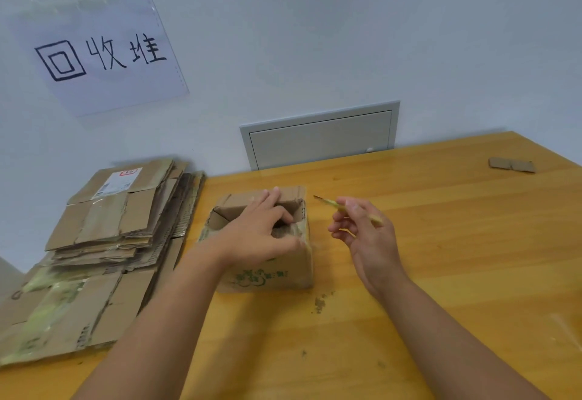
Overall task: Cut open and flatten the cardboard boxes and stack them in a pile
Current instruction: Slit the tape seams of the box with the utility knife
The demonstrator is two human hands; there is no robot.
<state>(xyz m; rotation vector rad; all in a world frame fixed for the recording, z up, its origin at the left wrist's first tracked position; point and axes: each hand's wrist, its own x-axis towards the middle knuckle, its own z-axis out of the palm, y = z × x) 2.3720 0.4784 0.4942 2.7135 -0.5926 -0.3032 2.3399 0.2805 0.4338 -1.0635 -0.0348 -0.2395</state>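
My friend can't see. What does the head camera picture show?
A left hand grips the open top of a small brown cardboard box on an orange wooden table, while the right hand holds a thin yellow cutter. Flattened cardboard is piled left.

One small brown cardboard box (pixel 267 242) with green print stands open on the yellow wooden counter (pixel 441 242). One pile of flattened brown cardboard sheets (pixel 104 242) lies at the counter's left end; the number of sheets cannot be told. One small loose strip of brown cardboard (pixel 511 165) sits far right. One slim yellow-handled cutting blade (pixel 333 206) shows. Two bare hands appear: the left (pixel 261 235) and the right (pixel 365 229). One white paper sign (pixel 104 53) with black handwriting and one grey wall panel (pixel 319 135) are on the wall
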